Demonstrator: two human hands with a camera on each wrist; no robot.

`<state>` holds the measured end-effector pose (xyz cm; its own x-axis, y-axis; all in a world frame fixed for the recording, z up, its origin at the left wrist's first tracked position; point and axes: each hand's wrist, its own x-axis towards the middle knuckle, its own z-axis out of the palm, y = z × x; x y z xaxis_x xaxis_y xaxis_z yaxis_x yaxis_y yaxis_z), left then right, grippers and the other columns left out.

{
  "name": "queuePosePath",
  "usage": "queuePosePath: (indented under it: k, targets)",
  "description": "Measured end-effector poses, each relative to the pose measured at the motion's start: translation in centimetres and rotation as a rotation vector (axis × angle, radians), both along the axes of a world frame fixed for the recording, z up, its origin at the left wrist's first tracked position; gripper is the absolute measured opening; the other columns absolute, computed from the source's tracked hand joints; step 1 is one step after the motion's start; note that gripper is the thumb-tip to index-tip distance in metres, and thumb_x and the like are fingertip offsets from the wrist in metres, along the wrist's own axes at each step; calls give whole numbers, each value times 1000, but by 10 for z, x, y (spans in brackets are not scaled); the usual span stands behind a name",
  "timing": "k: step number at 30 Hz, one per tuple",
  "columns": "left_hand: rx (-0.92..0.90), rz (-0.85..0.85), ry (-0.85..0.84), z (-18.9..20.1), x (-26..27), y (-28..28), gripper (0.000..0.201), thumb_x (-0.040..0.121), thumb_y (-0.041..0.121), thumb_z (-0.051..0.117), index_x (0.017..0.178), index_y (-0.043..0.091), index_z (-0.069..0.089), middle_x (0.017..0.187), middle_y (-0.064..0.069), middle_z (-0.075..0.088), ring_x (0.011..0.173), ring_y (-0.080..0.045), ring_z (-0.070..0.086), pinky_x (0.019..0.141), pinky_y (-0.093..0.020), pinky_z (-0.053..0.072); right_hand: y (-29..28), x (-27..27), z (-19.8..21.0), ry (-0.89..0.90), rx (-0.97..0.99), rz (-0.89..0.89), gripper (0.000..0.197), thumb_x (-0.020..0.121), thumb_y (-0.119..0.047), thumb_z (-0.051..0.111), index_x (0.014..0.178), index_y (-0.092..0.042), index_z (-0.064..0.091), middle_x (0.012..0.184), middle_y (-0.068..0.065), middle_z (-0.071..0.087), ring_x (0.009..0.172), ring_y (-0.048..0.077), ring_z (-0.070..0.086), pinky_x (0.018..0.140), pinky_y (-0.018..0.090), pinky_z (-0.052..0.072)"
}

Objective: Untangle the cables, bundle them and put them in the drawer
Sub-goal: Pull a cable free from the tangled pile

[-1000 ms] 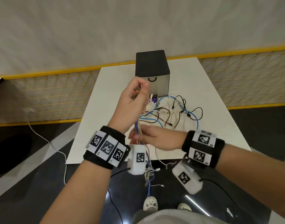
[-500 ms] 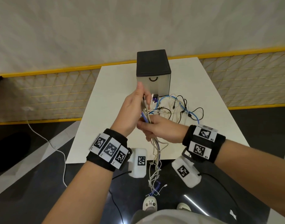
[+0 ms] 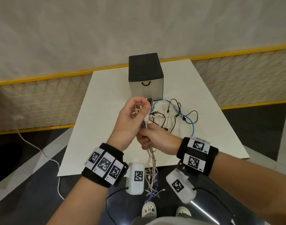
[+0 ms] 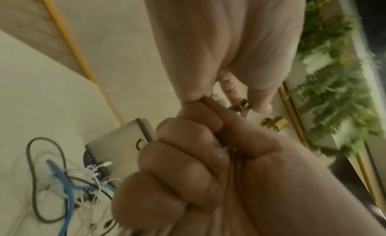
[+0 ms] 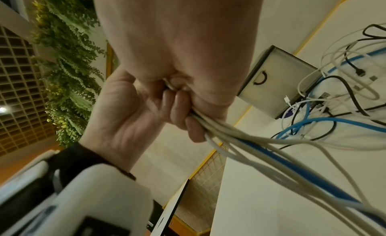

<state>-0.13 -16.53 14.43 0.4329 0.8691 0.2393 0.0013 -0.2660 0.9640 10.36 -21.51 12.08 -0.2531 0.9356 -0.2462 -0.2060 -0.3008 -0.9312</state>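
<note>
My left hand (image 3: 141, 109) pinches the plug ends at the top of a bunch of white and blue cables (image 3: 151, 161), held upright above the table's near half. Just below it my right hand (image 3: 147, 140) grips the same bunch in a fist. The loose ends hang down past the table's front edge. In the right wrist view the gathered cables (image 5: 261, 150) run out from both hands. A tangle of black, white and blue cables (image 3: 173, 114) lies on the white table (image 3: 98, 127) before the drawer unit (image 3: 146, 83), whose drawer stands closed.
The drawer unit has a black top and a translucent front with a black handle (image 3: 146, 83). A yellow-framed mesh fence (image 3: 41, 95) runs behind the table. A white cord (image 3: 41, 153) trails over the dark floor at left. My shoes (image 3: 148, 210) are below the table edge.
My left hand has come down closer to my right hand, which stays gripping the bunch. The gap between the hands has closed and the ends hang lower past the table edge.
</note>
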Motion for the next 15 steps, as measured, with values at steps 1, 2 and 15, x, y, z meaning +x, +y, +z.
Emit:
queuePosePath:
  k: [1, 2, 15]
  targets:
    - [14, 2, 34, -1, 3, 0, 7, 98, 21, 58, 95, 27, 59, 84, 9, 59, 75, -17, 56, 69, -31, 48, -1, 0, -2, 22, -9, 8, 28, 94, -10, 46, 70, -18, 33, 56, -5, 26, 47, 6, 22, 59, 31, 9]
    - [-1, -1, 46, -2, 6, 0, 8, 99, 21, 56, 95, 27, 58, 77, 13, 56, 69, -17, 53, 64, -28, 47, -1, 1, -5, 58, -15, 14, 21, 88, -10, 48, 74, -17, 33, 56, -5, 27, 46, 5, 23, 59, 30, 10]
    - [-317, 204, -152, -11, -2, 34, 49, 99, 42, 50, 60, 18, 35, 54, 2, 26, 43, -11, 22, 41, -21, 17, 35, 64, -44, -524, 165, -23, 21, 88, 7, 51, 101, -2, 64, 88, 1, 63, 82, 16, 65, 86, 34, 54]
